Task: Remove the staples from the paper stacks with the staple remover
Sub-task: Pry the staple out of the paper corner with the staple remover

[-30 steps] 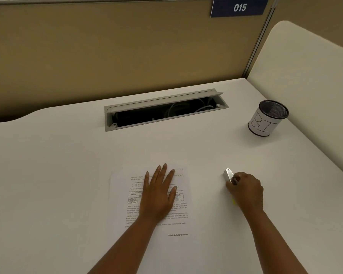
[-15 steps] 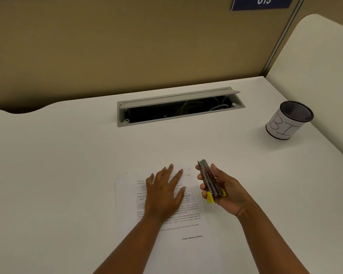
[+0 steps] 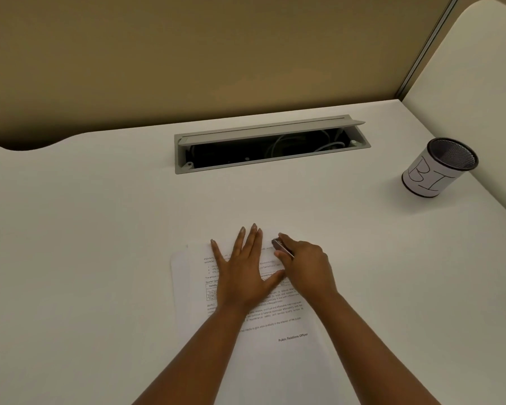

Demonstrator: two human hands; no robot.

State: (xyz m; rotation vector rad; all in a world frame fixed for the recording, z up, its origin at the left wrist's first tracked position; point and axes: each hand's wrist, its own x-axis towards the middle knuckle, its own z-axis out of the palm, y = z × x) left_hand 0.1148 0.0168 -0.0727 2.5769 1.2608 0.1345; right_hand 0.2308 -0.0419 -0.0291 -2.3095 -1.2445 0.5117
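Observation:
A stack of printed white sheets [image 3: 278,328] lies on the white desk [image 3: 100,229] in front of me. My left hand [image 3: 243,276] rests flat on the upper half of the stack, fingers spread. My right hand [image 3: 307,267] is closed around a metal staple remover [image 3: 281,247], whose tip sits at the top right corner of the paper, just right of my left fingertips. The staple itself is too small to make out.
An open grey cable tray [image 3: 270,144] with wires inside is set into the desk behind the paper. A black mesh cup [image 3: 438,168] wrapped in a white label stands at the right. A tan partition wall [image 3: 187,54] borders the back.
My right hand picked up the staple remover from the desk at the right, turned it over and brought it left onto the paper's top right corner. My left hand stayed flat on the stack.

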